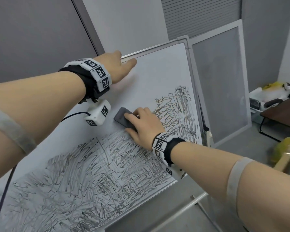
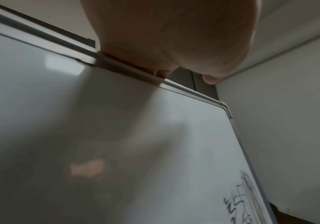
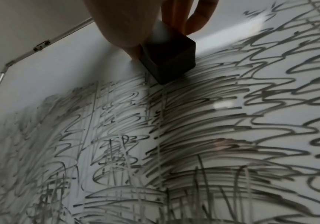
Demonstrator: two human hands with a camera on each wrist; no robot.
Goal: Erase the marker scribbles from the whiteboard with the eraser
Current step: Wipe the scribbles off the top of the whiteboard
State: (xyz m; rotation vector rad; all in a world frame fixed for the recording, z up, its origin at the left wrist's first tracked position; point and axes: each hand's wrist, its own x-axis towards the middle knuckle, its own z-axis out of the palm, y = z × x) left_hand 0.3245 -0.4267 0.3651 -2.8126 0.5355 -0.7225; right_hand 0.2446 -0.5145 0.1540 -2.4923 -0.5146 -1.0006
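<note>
Nearest the camera, lower board: dense black marker scribbles point(image 1: 84, 178) cover the lower half of the whiteboard point(image 1: 157, 67) and run up its right side; none of this area looks wiped.
Middle of the board, right hand: the right hand point(image 1: 144, 124) holds the dark eraser point(image 1: 124, 118) flat on the surface, at the upper edge of the scribbled field, with bare white board above and to its left.
Right fingers: curled over the eraser's long sides, thumb on one flank and fingers point(image 3: 197, 19) on the other, gripping it.
Step in hand: by the look of it, wiping is under way, the top cleared and the bulk of the marks left.
Next move: likely a firm stroke down or rightward into the marks, eraser face kept flat, with overlapping passes.
Far, top edge: the left hand point(image 1: 119, 66) rests on the board's top frame point(image 2: 184, 89), apparently steadying it.
Left fingers: mostly hidden behind the frame; they seem hooked over the edge with the thumb on the front, but the exact curl cannot be told.
</note>
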